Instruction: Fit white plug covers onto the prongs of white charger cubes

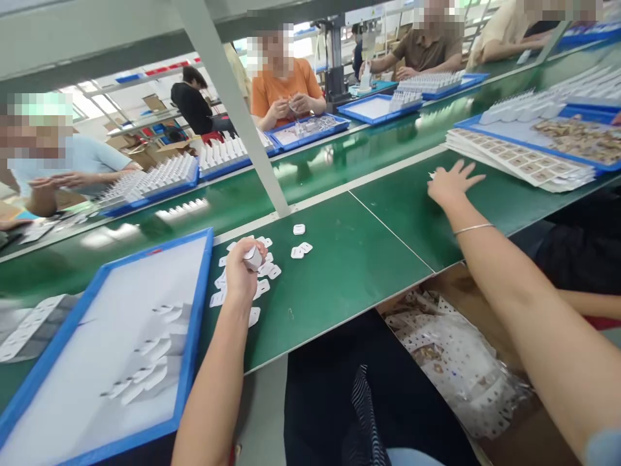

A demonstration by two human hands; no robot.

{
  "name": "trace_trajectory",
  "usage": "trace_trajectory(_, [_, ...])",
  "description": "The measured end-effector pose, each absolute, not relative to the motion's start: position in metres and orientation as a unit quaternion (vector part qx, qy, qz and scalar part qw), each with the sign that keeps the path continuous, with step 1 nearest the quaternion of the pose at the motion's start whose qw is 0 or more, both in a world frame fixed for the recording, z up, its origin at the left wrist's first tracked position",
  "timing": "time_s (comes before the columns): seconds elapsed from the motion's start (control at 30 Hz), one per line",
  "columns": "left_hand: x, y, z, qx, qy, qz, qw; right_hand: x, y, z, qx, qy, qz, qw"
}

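Wrapped round a small white-grey block-shaped plastic part (pixel 253 259) is my left hand (pixel 241 268), closed above scattered white rounded-square cards (pixel 266 268) on the green bench. Two small groups of the same cards (pixel 299 229) lie a little to the right. Farther right, my right hand (pixel 450 184) is over the bench, slightly blurred. Its thumb and forefinger seem to pinch a tiny white piece (pixel 431 175), while the other fingers spread out. What that piece is cannot be made out.
A blue-rimmed tray (pixel 206 278) with rows of white parts (pixel 162 349) stands at left. Printed sheets (pixel 524 158) and another blue tray (pixel 466 124) lie at right. A grey post (pixel 242 110) rises beyond the bench. Co-workers sit across; plastic bags (pixel 460 356) fill a box below.
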State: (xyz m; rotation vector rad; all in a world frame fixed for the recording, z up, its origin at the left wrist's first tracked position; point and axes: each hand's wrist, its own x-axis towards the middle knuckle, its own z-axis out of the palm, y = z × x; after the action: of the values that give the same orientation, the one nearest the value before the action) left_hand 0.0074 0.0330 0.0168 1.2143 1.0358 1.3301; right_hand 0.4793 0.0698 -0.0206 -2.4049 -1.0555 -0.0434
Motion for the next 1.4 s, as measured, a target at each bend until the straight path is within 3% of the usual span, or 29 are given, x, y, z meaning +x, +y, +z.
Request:
trace_trajectory(0.17, [0.003, 0.034, 0.012, 0.524, 0.456, 0.554, 0.458, 0.479, 0.056, -0.028, -0.884, -0.376, 0.022, 0.276])
trace_trajectory(0.43, [-0.012, -0.04, 0.045, 0.599, 0.523, 0.407, 0.45, 0.392, 0.075, -0.015, -0.75, -0.569, 0.095, 0.322])
trace_trajectory(0.6, [-0.024, -0.134, 0.053, 0.693, 0.594, 0.276, 0.303, 0.34, 0.074, -0.011, -0.691, -0.614, 0.115, 0.365])
trace_trajectory(0.7, [-0.046, -0.184, 0.051, 0.623, 0.703, 0.275, 0.205, 0.333, 0.068, -0.018, -0.685, -0.606, 0.142, 0.379])
trace_trajectory(0.9, [-0.088, -0.219, 0.037, 0.427, 0.861, 0.249, -0.119, 0.349, 0.07, -0.037, -0.687, -0.553, 0.212, 0.422])
trace_trajectory(0.97, [-0.092, -0.211, 0.032, 0.404, 0.877, 0.229, -0.123, 0.35, 0.071, -0.037, -0.679, -0.521, 0.24, 0.458])
trace_trajectory(1.1, [-0.09, -0.188, 0.028, 0.385, 0.905, 0.181, -0.013, 0.345, 0.067, -0.028, -0.655, -0.509, 0.255, 0.497])
trace_trajectory(1.2, [-0.087, -0.182, 0.03, 0.394, 0.906, 0.157, 0.008, 0.332, 0.059, -0.018, -0.632, -0.541, 0.233, 0.505])
trace_trajectory(1.3, [-0.077, -0.187, 0.029, 0.382, 0.907, 0.171, -0.052, 0.305, 0.04, -0.005, -0.566, -0.596, 0.251, 0.511])
trace_trajectory(1.4, [-0.054, -0.188, 0.019, 0.435, 0.839, 0.285, -0.159, 0.261, 0.006, 0.004, -0.446, -0.678, 0.37, 0.453])
